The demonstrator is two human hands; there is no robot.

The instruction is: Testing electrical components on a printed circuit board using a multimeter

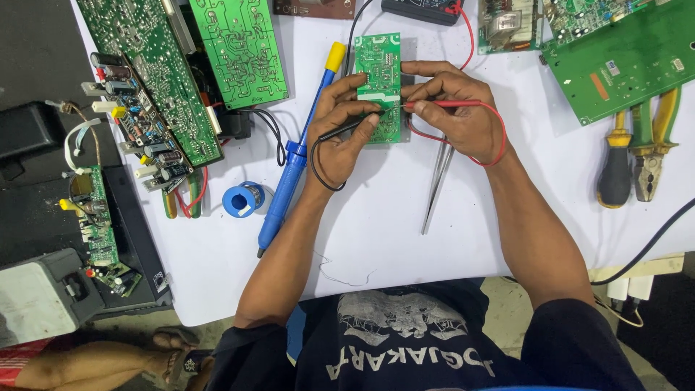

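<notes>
Two probes (347, 129) (blk, red (452, 103)), one board (379, 80)

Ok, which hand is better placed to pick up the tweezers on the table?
Probably the right hand: the tweezers lie just below it, while the left hand sits across the green board, beside the blue soldering iron. But it holds the red probe; the left holds the black probe.

Dark navy T-shirt, bare forearms

The short-sleeved shirt (405, 340) fills the bottom centre of the frame, with a pale grey graphic and lettering across its chest; both arms are uncovered below the sleeves.
</notes>
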